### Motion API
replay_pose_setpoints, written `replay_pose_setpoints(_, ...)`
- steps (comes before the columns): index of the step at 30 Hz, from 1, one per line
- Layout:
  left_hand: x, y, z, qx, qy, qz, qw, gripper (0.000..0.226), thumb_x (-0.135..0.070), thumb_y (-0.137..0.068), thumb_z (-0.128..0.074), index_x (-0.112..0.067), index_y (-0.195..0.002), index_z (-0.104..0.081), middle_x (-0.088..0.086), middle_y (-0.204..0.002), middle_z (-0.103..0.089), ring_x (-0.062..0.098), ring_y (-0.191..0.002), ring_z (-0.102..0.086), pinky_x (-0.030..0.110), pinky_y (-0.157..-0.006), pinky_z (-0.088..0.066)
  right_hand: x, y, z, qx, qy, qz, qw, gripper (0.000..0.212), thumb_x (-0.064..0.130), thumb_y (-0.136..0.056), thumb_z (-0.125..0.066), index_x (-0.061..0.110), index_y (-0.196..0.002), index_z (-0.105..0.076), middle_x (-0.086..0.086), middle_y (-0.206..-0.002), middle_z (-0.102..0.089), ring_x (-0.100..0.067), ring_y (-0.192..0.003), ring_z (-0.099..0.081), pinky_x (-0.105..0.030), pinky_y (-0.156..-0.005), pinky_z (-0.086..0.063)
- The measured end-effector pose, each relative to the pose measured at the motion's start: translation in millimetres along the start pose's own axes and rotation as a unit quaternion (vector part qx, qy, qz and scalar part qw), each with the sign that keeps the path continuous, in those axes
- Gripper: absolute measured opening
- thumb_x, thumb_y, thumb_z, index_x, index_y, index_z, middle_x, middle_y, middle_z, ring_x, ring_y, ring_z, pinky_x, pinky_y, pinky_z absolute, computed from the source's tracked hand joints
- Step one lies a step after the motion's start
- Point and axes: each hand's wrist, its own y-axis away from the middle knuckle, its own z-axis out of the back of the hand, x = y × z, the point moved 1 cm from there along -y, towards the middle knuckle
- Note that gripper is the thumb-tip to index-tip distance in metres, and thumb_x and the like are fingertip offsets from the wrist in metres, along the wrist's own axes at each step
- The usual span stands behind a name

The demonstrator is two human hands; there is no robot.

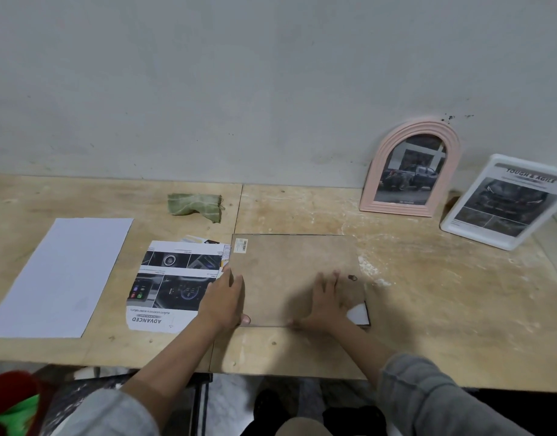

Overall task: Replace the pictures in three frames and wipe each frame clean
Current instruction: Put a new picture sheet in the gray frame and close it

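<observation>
Plywood table (428, 294), grey wall behind: my right hand (326, 302) lies flat, fingers spread, on the face-down frame back (286, 265) at centre. My left hand (223, 297) presses straight fingers along its left edge. Brochure page (170, 278) lies alongside, green cloth (197, 206) beyond; pink arched frame (375, 184) and white frame (472, 235) stand far right.

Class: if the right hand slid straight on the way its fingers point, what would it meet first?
The right hand lies flat on the backing board; ahead looks free over bare table to the wall, though heading is uncertain.
</observation>
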Motion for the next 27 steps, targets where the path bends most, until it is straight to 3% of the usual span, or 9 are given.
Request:
replay_pose_setpoints(9, 5.0, -3.0, -2.9, -0.012, 0.016, -0.009, 1.000, 0.099, -0.050, -0.068, -0.077, -0.013, -0.143, -0.025, 0.011, -0.157, -0.004, 0.033, -0.140, -0.021, 0.040, -0.112, -0.025, 4.6, -2.0, 11.3, 0.076, -0.014, -0.020, 0.997, 0.139, 0.064, -0.066, -0.071, 0.020, -0.136, 0.040, -0.018, -0.133, 0.054, -0.037, -0.122, 0.049, -0.063, -0.107, 0.014)
replay_pose_setpoints(19, 5.6, -5.5, -2.9, -0.001, 0.014, 0.001, 1.000, 0.101, -0.050, -0.069, -0.076, -0.014, -0.145, -0.022, 0.011, -0.157, -0.002, 0.034, -0.140, -0.022, 0.042, -0.112, -0.025, 6.9, -4.7, 11.7, 0.071, -0.019, -0.029, 0.997, 0.140, 0.067, -0.063, -0.071, 0.024, -0.134, 0.042, -0.016, -0.131, 0.057, -0.036, -0.123, 0.049, -0.064, -0.108, 0.011)
replay_pose_setpoints(27, 18.8, -2.4, -3.3, 0.028, -0.040, -0.048, 0.998, 0.097, -0.045, -0.079, -0.068, -0.018, -0.151, -0.008, 0.012, -0.159, 0.011, 0.026, -0.148, 0.004, 0.051, -0.115, -0.015, -1.5, -2.1, 16.7, 0.060, -0.011, 0.019, 0.998, 0.123, 0.056, -0.076, -0.067, 0.024, -0.141, 0.033, -0.018, -0.137, 0.050, -0.038, -0.128, 0.042, -0.061, -0.107, 0.011)
